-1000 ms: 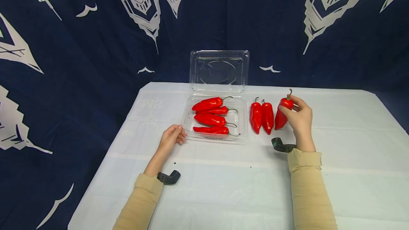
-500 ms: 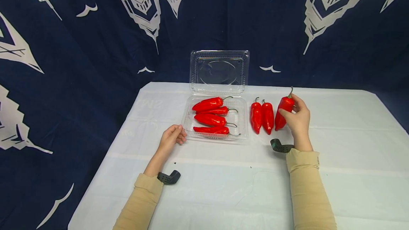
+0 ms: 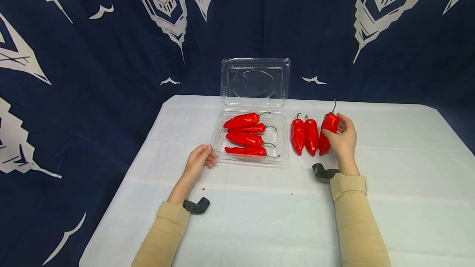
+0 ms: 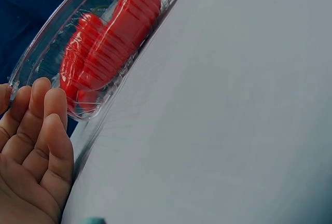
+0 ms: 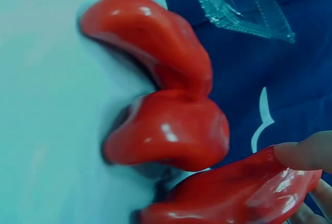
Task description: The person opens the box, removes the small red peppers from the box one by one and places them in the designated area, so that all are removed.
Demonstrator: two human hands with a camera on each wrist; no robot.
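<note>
A clear plastic clamshell box [image 3: 281, 138] lies on the table with its lid [image 3: 255, 83] raised at the back. Several red peppers [image 3: 243, 138] lie inside it in a stack of rows, stems to the right. My left hand [image 3: 200, 160] is at the box's front left side; in the left wrist view its thumb and a finger pinch the box rim [image 4: 39, 35]. Right of the box, my right hand [image 3: 344, 137] holds a red pepper [image 3: 329, 123] between thumb and fingers, stem up and tip low near the table. Two more red peppers [image 3: 297, 137] lie side by side between box and hand.
A white cloth covers the table [image 3: 259, 226]. Behind it hangs a dark blue curtain [image 3: 315, 32] with pale building shapes. Each wrist wears a black camera band [image 3: 196, 206]. Small dark specks dot the cloth.
My right hand has shifted slightly left with the pepper, whose stem now points more upright and whose tip sits a little lower. The left hand and the box have stayed put.
</note>
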